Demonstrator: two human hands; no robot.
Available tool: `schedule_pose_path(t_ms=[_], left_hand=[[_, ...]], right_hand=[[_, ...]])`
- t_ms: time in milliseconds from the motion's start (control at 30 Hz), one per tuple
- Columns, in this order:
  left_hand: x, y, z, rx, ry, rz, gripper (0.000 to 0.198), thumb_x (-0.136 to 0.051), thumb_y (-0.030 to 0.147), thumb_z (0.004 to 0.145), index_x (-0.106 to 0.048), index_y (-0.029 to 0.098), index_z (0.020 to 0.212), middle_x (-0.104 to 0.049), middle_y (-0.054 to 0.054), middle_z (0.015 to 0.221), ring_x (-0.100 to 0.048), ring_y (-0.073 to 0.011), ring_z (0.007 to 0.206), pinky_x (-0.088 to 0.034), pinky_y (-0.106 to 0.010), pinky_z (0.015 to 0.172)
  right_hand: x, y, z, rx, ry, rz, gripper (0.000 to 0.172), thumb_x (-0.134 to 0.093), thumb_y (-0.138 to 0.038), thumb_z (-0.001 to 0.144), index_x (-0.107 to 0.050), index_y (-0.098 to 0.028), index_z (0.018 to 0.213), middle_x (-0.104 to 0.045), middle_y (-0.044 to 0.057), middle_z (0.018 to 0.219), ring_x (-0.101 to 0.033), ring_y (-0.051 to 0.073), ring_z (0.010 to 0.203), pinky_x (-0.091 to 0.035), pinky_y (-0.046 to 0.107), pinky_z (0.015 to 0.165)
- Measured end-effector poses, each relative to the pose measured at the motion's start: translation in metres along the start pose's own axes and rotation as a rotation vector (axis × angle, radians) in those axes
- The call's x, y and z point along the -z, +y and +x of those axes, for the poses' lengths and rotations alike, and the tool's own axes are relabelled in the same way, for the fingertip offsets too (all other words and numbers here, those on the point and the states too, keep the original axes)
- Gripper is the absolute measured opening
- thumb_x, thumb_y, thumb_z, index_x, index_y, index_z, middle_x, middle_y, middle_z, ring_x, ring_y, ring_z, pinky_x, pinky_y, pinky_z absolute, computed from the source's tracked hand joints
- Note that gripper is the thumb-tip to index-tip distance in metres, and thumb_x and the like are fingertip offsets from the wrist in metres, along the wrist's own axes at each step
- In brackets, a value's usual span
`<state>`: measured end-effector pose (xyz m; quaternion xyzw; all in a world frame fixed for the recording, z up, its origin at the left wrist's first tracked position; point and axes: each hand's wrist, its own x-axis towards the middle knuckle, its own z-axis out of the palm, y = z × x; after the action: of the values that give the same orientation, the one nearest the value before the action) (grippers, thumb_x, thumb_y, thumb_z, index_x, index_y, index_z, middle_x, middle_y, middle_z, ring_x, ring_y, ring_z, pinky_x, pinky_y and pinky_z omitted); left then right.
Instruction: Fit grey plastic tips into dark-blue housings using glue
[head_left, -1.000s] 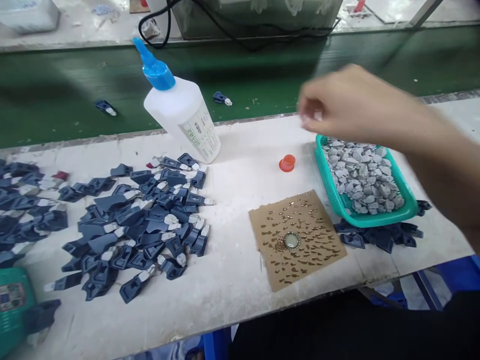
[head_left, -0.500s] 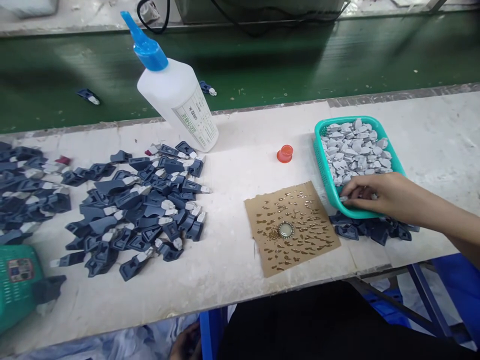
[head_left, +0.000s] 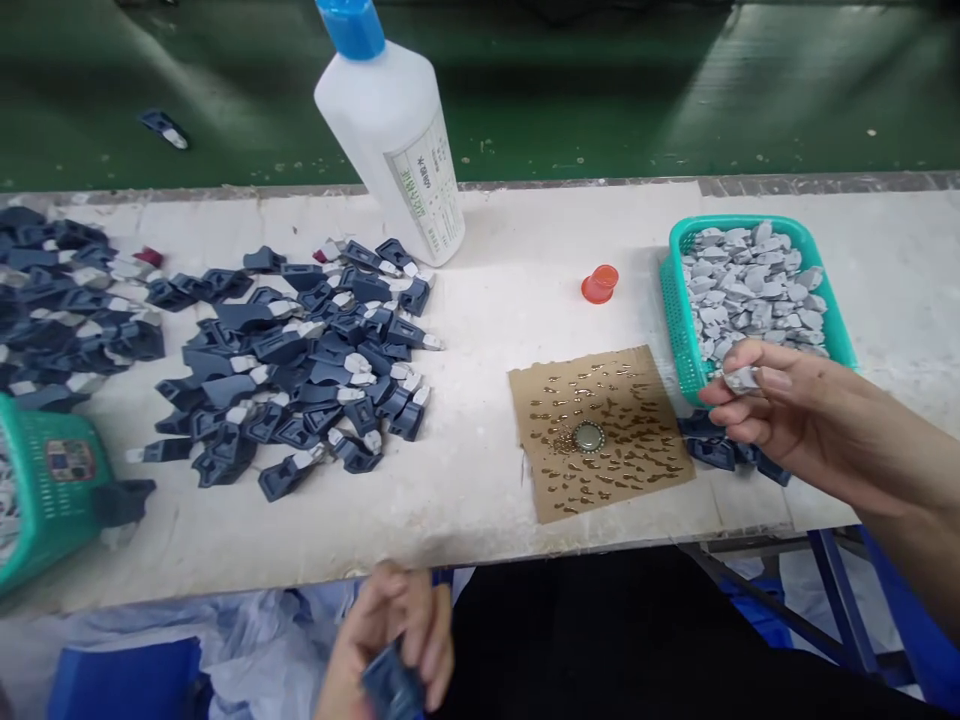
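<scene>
The pale tabletop [head_left: 480, 420] spreads around a brown cardboard [head_left: 600, 470] dotted with shiny drops; from that cardboard, twelve o'clock points away from the person. At half past nine lies a wide pile [head_left: 300, 350] of dark blue pieces with pale tips. A green basket [head_left: 679, 330] heaped with grey chips [head_left: 757, 290] sits near two, and a white bottle [head_left: 405, 150] stands at eleven. At three, the right hand [head_left: 817, 430] is narrowed to a pinch; at half past seven, off the near edge, the left hand [head_left: 409, 615] curls round one dark blue piece [head_left: 390, 685]. A red cap [head_left: 602, 284] stands at twelve. A single grey chip [head_left: 741, 380] sits between the right thumb and fingers
</scene>
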<state>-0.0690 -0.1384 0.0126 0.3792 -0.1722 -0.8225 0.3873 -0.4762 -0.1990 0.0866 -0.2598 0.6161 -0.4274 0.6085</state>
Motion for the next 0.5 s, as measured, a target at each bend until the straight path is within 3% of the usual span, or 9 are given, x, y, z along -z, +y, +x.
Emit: schedule_pose_path(t_ms=[100,167,233,367,433,500], left_hand=[[-0.033,-0.008,0.028,-0.024,-0.117,-0.082,0.034,-0.092,0.039,0.072,-0.079,0.033,0.103,-0.059,-0.001,0.085,-0.062,-0.0123,0.076,-0.060,-0.019,0.063],[-0.052,-0.013,0.045,-0.045,-0.081,-0.127,0.020,-0.088,0.034,0.078,-0.078,0.029,0.095,-0.062,-0.001,0.089,-0.069,-0.0132,0.087,-0.064,-0.022,0.076],[-0.068,-0.016,0.060,-0.133,-0.037,-0.117,0.017,-0.086,0.035,0.082,-0.076,0.029,0.094,-0.067,0.000,0.090,-0.072,-0.0143,0.093,-0.064,-0.022,0.080],[-0.086,-0.027,0.082,-0.288,0.079,-0.009,0.043,-0.099,0.041,0.064,-0.072,0.025,0.094,-0.073,0.001,0.088,-0.072,-0.0128,0.084,-0.060,-0.019,0.071],[-0.090,-0.033,0.087,-0.292,0.128,0.001,0.051,-0.102,0.038,0.060,-0.072,0.023,0.099,-0.076,0.000,0.091,-0.072,-0.0127,0.080,-0.060,-0.021,0.070],[-0.093,-0.037,0.089,-0.320,0.131,0.013,0.045,-0.099,0.031,0.066,-0.074,0.023,0.102,-0.077,-0.002,0.093,-0.074,-0.0139,0.085,-0.063,-0.023,0.076]], right_hand=[[-0.011,0.000,-0.004,0.003,-0.057,-0.024,0.025,-0.089,-0.051,0.076,-0.077,-0.034,0.090,-0.078,-0.001,0.077,-0.071,0.013,0.053,-0.057,0.015,0.047],[-0.017,0.003,-0.009,0.051,-0.078,-0.105,0.023,-0.083,-0.054,0.082,-0.077,-0.036,0.094,-0.076,-0.001,0.072,-0.068,0.015,0.049,-0.054,0.020,0.040],[-0.023,0.011,-0.015,0.164,-0.016,-0.289,0.017,-0.074,-0.054,0.090,-0.076,-0.039,0.098,-0.074,-0.001,0.070,-0.069,0.018,0.051,-0.055,0.025,0.040],[-0.038,0.029,-0.019,0.656,0.196,-0.998,0.008,-0.076,-0.040,0.092,-0.075,-0.041,0.099,-0.080,-0.003,0.087,-0.078,0.020,0.077,-0.066,0.032,0.066],[-0.044,0.037,-0.016,0.912,0.134,-1.237,0.009,-0.077,-0.032,0.091,-0.072,-0.036,0.098,-0.081,-0.003,0.093,-0.079,0.019,0.085,-0.066,0.030,0.072],[-0.048,0.043,-0.010,1.059,0.045,-1.361,0.012,-0.077,-0.025,0.091,-0.069,-0.030,0.098,-0.082,0.000,0.092,-0.079,0.018,0.083,-0.065,0.026,0.072]])
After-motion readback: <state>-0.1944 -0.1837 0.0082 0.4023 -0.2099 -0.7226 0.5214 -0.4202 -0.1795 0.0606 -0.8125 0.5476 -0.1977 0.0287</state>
